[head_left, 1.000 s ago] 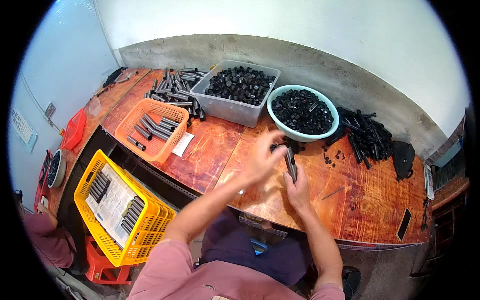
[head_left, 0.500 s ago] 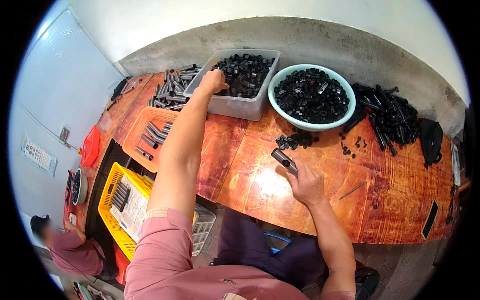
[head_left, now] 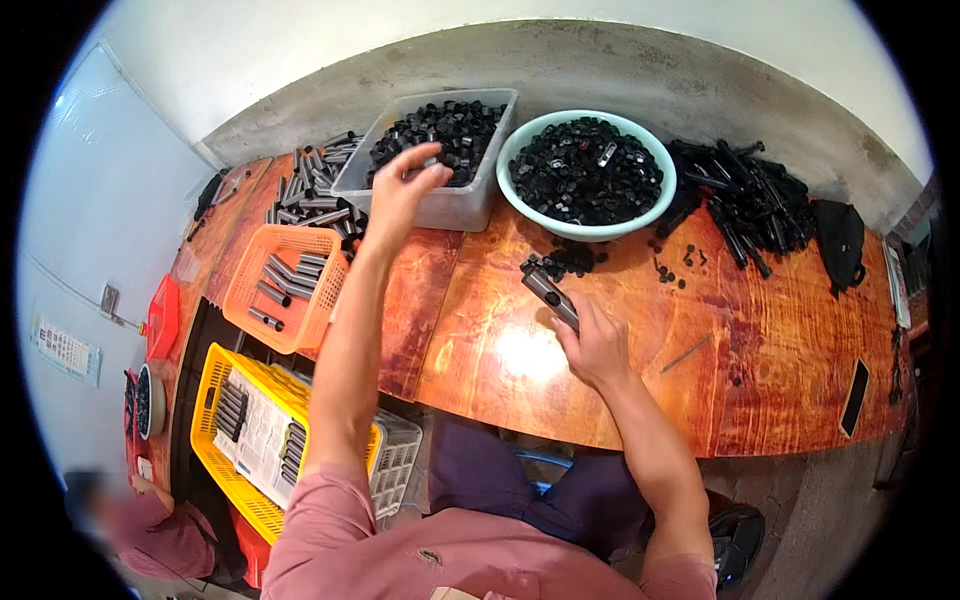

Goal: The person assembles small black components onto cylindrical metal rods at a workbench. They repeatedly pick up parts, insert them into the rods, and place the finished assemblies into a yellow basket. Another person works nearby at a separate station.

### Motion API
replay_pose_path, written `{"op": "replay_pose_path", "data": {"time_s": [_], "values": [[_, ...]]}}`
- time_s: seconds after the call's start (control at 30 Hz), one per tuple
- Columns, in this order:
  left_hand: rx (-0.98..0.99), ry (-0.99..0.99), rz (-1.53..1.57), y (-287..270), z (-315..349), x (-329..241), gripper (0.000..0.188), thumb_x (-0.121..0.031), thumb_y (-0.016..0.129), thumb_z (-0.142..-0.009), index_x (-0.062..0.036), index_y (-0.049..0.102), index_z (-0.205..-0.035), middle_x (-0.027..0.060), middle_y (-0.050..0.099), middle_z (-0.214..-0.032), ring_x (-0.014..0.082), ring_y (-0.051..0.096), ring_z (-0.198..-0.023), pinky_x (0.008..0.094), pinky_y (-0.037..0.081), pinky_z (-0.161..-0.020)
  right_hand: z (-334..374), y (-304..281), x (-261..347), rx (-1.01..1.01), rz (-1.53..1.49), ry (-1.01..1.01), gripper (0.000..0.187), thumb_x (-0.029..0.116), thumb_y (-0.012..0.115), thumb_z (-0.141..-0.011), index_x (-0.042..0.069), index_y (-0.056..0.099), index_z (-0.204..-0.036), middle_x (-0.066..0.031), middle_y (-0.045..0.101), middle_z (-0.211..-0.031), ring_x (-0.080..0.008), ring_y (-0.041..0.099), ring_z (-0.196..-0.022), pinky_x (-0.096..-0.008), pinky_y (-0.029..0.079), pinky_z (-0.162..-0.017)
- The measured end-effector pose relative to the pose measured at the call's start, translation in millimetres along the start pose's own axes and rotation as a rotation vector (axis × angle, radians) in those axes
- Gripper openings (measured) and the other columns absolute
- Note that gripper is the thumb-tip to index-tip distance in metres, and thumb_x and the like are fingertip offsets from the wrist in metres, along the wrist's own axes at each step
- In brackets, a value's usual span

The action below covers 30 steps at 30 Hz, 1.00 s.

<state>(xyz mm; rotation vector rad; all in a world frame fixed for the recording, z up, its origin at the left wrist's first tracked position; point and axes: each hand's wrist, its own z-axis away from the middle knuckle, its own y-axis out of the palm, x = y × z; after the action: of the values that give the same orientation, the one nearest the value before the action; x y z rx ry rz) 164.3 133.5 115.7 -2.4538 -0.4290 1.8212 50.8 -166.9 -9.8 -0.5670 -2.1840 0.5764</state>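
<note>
Left hand [head_left: 398, 195] pulled back at upper-centre bin [head_left: 462, 210], can't tell if grip's pinching anything; right hand [head_left: 598, 345] clasps tube [head_left: 546, 292], keep that steady.

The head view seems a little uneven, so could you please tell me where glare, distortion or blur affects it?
Head view: white glare washes out part of the wooden table, in frame below the dark tube in the right hand; same view: the fisheye lens bows the wall's grey band into an arch, and the corners go black; head view again: the co-worker's head is blurred.
</note>
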Motion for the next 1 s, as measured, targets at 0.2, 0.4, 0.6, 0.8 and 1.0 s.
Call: {"op": "replay_pose_path", "data": {"time_s": [0.2,0.4,0.6,0.8,1.0], "values": [[-0.077,-0.119,0.842,53,116,29,0.017,-0.009,0.066,-0.097,-0.0058,0.061,-0.113,0.0107,0.070,-0.107,0.0258,0.069,-0.104,0.0407,0.053,-0.093,5,2,14,-0.001,-0.046,-0.023,0.037,0.017,0.073,-0.087,0.004,0.062,-0.119,-0.0159,0.072,-0.094,-0.0348,0.070,-0.074,-0.0403,0.056,-0.064],[-0.017,-0.166,0.942,98,157,33,0.021,-0.012,0.066,-0.097,-0.0062,0.060,-0.116,0.0154,0.069,-0.117,0.0278,0.064,-0.117,0.0429,0.049,-0.103,12,1,23,-0.058,-0.084,-0.050,0.035,0.009,0.071,-0.081,0.003,0.063,-0.114,-0.0152,0.069,-0.087,-0.0330,0.070,-0.071,-0.0395,0.055,-0.063],[0.037,-0.144,0.889,110,164,23,0.029,-0.012,0.063,-0.100,-0.0024,0.062,-0.128,0.0169,0.065,-0.130,0.0285,0.063,-0.121,0.0438,0.049,-0.107,15,-3,18,-0.066,-0.055,-0.051,0.038,0.007,0.072,-0.080,0.003,0.062,-0.116,-0.0156,0.069,-0.090,-0.0330,0.070,-0.072,-0.0397,0.055,-0.062],[-0.002,-0.164,0.909,120,162,35,0.032,-0.012,0.062,-0.100,-0.0007,0.062,-0.130,0.0160,0.064,-0.132,0.0277,0.064,-0.120,0.0425,0.051,-0.104,15,-4,21,-0.088,-0.055,-0.057,0.041,0.007,0.073,-0.079,0.002,0.061,-0.119,-0.0154,0.070,-0.092,-0.0329,0.071,-0.073,-0.0395,0.056,-0.063],[-0.112,-0.328,1.020,130,165,29,0.030,-0.027,0.062,-0.102,-0.0026,0.065,-0.120,0.0142,0.067,-0.123,0.0287,0.062,-0.119,0.0447,0.047,-0.105,14,-4,20,-0.073,-0.003,-0.044,0.043,0.007,0.074,-0.079,0.001,0.061,-0.120,-0.0159,0.070,-0.095,-0.0335,0.071,-0.075,-0.0396,0.057,-0.065]]}}
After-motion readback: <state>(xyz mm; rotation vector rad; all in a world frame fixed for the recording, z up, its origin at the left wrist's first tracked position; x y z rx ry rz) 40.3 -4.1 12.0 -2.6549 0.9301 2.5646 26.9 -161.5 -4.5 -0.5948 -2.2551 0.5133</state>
